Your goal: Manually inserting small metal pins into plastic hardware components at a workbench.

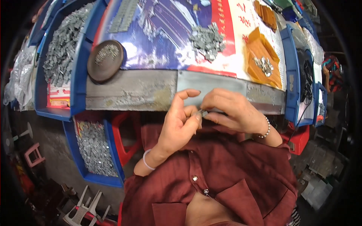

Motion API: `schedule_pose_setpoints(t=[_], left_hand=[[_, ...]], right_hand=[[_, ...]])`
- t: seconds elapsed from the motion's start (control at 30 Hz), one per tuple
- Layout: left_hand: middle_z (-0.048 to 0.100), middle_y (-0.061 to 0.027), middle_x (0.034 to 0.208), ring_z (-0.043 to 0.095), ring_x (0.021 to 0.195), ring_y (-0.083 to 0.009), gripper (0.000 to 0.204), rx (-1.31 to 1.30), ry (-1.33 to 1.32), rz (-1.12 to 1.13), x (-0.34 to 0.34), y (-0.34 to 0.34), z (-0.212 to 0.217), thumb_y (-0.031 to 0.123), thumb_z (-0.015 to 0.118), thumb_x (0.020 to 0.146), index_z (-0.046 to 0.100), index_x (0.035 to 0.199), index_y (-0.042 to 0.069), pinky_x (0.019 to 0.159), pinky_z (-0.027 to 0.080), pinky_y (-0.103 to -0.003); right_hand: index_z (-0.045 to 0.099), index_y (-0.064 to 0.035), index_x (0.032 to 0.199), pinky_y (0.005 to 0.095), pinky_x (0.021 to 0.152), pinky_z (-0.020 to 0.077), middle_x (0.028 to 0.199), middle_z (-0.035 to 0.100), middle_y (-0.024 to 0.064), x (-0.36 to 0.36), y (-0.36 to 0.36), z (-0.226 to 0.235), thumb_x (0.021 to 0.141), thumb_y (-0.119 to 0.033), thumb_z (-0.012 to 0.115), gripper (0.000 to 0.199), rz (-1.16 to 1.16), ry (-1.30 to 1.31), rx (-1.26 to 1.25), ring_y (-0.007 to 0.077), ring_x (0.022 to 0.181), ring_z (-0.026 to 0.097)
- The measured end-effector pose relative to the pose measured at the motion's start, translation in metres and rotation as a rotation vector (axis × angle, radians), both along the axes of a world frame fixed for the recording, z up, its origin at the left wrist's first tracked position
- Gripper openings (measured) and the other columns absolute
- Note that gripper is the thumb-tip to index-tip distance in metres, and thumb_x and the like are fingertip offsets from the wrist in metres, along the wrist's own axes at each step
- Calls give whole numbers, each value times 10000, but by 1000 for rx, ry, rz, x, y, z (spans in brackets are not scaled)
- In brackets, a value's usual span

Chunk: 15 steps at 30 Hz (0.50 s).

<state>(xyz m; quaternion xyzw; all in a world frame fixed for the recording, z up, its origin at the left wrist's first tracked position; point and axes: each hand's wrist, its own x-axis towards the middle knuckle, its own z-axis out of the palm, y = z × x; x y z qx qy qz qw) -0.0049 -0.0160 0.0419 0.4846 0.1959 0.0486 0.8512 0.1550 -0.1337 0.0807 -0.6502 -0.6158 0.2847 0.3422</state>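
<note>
**Both hands pinch one small grey metal piece**

Pinched between the fingertips of left hand point(177, 124) and right hand point(230, 109), the small grey metal piece point(204, 112) sits mid-frame at the grey bench point(132, 92) edge. A pile of similar pieces point(207, 39) lies above. Seemingly fitting parts together; fine alignment matters.

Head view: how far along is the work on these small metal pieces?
Looks done: a few shiny parts lie on orange paper, though I cannot confirm they are finished. In hand: left hand and right hand pinch one small grey piece together. Left: a grey pile on the table and full blue bins.
</note>
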Motion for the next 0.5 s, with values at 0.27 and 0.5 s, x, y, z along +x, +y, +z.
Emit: schedule_pose_setpoints(t=[0.27, 0.5], left_hand=[[564, -49, 766, 498, 634, -63, 435, 398, -159, 455, -8, 39, -9, 63, 493, 931, 309, 1319, -9, 577, 425, -167], [579, -74, 768, 545, 646, -113, 374, 926, -90, 682, -6, 61, -59, 9, 533, 894, 389, 1237, -29, 614, 455, -229]], right_hand=[[612, 1, 931, 279, 693, 488, 849, 611, 81, 59, 81, 15, 812, -60, 693, 157, -201, -94, 136, 149, 771, 607], [594, 22, 891, 362, 681, 482, 782, 638, 146, 145, 220, -43, 799, -154, 649, 206, -418, -303, 161, 261, 735, 620]])
